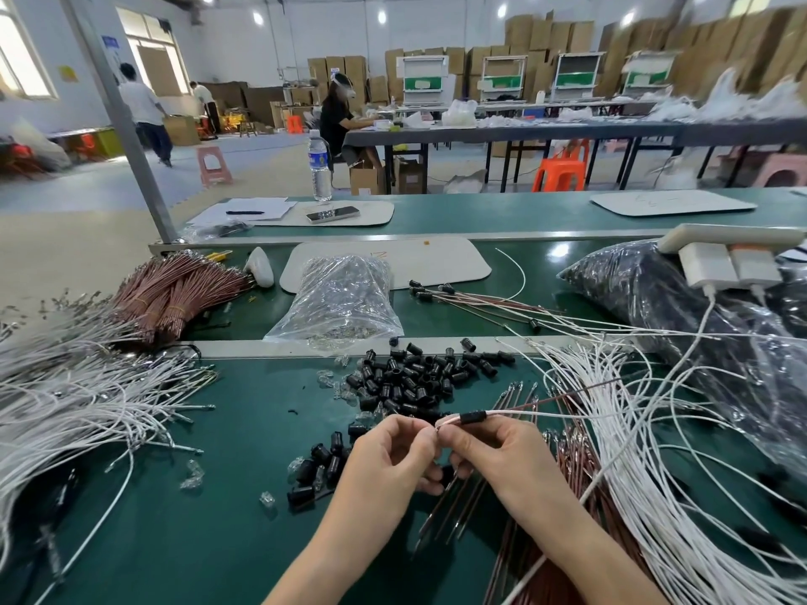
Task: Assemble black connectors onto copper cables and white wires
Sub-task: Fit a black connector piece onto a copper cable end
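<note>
My left hand [395,456] and my right hand [493,451] meet above the green bench, fingertips pinching the ends of a white wire and a copper cable. A black connector [473,417] is threaded on those two leads just right of my right thumb. The leads run off to the right toward the loose white wires [646,430]. A heap of black connectors [415,377] lies just beyond my hands. More copper cables [576,465] lie under my right wrist.
A large fan of white wires [78,408] fills the left. A bundle of copper cables [174,294] and a clear bag of small parts [340,294] lie beyond. A dark bag [681,307] with a charger sits right. Finished pieces [471,299] lie behind.
</note>
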Available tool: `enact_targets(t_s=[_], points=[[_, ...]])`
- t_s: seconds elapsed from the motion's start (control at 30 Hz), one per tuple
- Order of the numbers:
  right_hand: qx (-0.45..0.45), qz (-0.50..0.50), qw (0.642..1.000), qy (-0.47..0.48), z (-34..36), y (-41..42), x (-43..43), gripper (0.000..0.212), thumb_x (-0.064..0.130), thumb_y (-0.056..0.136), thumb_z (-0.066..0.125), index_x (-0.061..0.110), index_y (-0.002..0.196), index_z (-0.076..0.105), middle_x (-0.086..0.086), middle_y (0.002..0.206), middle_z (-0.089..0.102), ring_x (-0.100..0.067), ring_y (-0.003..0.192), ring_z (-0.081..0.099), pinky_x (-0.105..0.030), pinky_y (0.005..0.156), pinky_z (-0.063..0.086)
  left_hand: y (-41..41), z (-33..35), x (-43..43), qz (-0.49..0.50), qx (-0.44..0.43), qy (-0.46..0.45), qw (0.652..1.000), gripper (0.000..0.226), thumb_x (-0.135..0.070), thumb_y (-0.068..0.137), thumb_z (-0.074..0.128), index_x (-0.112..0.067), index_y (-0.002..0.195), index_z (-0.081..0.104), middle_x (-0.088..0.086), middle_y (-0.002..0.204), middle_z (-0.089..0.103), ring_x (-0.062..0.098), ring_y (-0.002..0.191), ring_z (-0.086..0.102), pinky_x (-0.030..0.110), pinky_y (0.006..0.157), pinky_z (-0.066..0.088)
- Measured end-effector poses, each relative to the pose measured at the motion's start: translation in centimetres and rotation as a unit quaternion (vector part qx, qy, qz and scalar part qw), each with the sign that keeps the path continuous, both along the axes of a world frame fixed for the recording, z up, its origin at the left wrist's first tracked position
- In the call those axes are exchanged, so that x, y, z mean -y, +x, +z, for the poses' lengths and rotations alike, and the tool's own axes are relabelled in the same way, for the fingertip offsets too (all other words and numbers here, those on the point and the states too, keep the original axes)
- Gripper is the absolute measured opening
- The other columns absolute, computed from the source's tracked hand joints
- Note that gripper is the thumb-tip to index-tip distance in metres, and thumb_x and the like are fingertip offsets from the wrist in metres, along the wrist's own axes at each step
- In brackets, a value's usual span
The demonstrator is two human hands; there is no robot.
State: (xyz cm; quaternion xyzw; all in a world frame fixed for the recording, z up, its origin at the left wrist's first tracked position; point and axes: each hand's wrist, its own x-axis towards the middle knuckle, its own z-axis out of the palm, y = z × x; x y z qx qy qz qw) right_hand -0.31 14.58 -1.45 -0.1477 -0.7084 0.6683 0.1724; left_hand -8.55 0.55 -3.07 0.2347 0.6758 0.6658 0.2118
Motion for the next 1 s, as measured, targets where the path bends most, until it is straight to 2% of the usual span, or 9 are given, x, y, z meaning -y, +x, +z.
enact_targets(t_s=[0.2,0.37,0.43,0.5,0.53,0.6,0.7,0.83,1.0], points=[[0.000,0.026,0.999,-0.038,0.1,0.0,-0.1,0.014,0.036,0.075,0.076,0.031,0.087,0.082,-0.001,0.074,0.075,-0.007,0.066,0.066,-0.019,0.062,0.054,0.4,-0.2,-0.2,-0.004,-0.018,-0.019,1.000,0.010,-0.016,0.101,0.058,-0.011,0.096,0.066,-0.003,0.075,0.072,0.015,0.067,0.068,0.028,0.063,0.058],[0.012,0.039,0.998,-0.046,0.1,0.2,-0.3,0.008,0.025,0.085,0.075,0.028,0.088,0.082,-0.001,0.075,0.075,-0.008,0.069,0.067,-0.019,0.065,0.054,0.5,-0.1,-0.3,0.000,-0.027,-0.031,0.999,0.014,-0.018,0.102,0.056,-0.009,0.095,0.063,-0.003,0.071,0.070,0.016,0.062,0.065,0.030,0.056,0.055],[0.012,0.041,0.998,-0.048,0.1,0.2,-0.3,0.007,0.028,0.084,0.076,0.028,0.088,0.082,-0.001,0.074,0.075,-0.008,0.068,0.067,-0.019,0.065,0.054,0.6,0.2,-0.3,-0.006,-0.014,-0.025,1.000,0.015,-0.020,0.103,0.055,-0.009,0.096,0.063,-0.003,0.073,0.071,0.016,0.062,0.065,0.029,0.055,0.054],[0.008,0.032,0.997,-0.068,0.1,0.2,-0.4,0.015,0.034,0.078,0.077,0.024,0.088,0.082,-0.002,0.074,0.075,-0.009,0.067,0.067,-0.020,0.065,0.054,0.5,0.7,0.1,0.004,-0.021,-0.021,1.000,0.017,-0.026,0.103,0.053,-0.014,0.097,0.064,-0.003,0.078,0.072,0.016,0.064,0.066,0.028,0.054,0.054],[0.004,0.025,0.996,-0.088,0.0,0.2,-0.5,0.018,0.035,0.076,0.077,0.021,0.087,0.082,-0.003,0.075,0.075,-0.010,0.067,0.067,-0.019,0.065,0.054,0.1,0.9,0.5,0.029,-0.056,-0.038,0.997,0.018,-0.032,0.102,0.053,-0.019,0.096,0.064,-0.003,0.079,0.071,0.015,0.065,0.066,0.029,0.055,0.054],[0.000,0.018,0.992,-0.125,-0.1,0.1,-0.7,0.021,0.034,0.074,0.079,0.018,0.087,0.082,-0.005,0.078,0.075,-0.011,0.068,0.067,-0.019,0.065,0.055,-1.3,1.0,1.7,0.103,-0.197,-0.124,0.967,0.015,-0.040,0.101,0.051,-0.031,0.094,0.061,-0.007,0.078,0.068,0.013,0.069,0.063,0.031,0.060,0.053],[-0.003,0.018,0.987,-0.160,-0.3,-0.1,-0.9,0.027,0.036,0.070,0.080,0.016,0.088,0.083,-0.007,0.083,0.077,-0.011,0.071,0.069,-0.019,0.065,0.056,-3.4,1.6,2.9,0.149,-0.361,-0.289,0.874,0.010,-0.037,0.102,0.048,-0.033,0.102,0.057,-0.016,0.096,0.060,0.009,0.094,0.056,0.029,0.078,0.045],[-0.007,0.007,0.980,-0.197,-0.4,-0.4,-1.2,0.035,0.040,0.063,0.084,0.013,0.086,0.083,-0.007,0.084,0.076,-0.010,0.070,0.069,-0.018,0.063,0.056,-4.6,1.7,1.6,0.091,-0.400,-0.452,0.792,0.024,-0.041,0.105,0.041,-0.027,0.120,0.053,-0.005,0.120,0.052,0.017,0.113,0.051,0.030,0.085,0.044],[-0.018,0.015,0.966,-0.257,-0.3,-0.3,-1.6,0.030,0.032,0.064,0.084,0.010,0.084,0.083,-0.009,0.084,0.075,-0.010,0.069,0.068,-0.018,0.061,0.056,-5.5,2.1,0.3,0.061,-0.398,-0.517,0.755,0.022,-0.031,0.107,0.040,-0.019,0.120,0.052,0.003,0.124,0.052,0.023,0.115,0.051,0.033,0.082,0.044]])
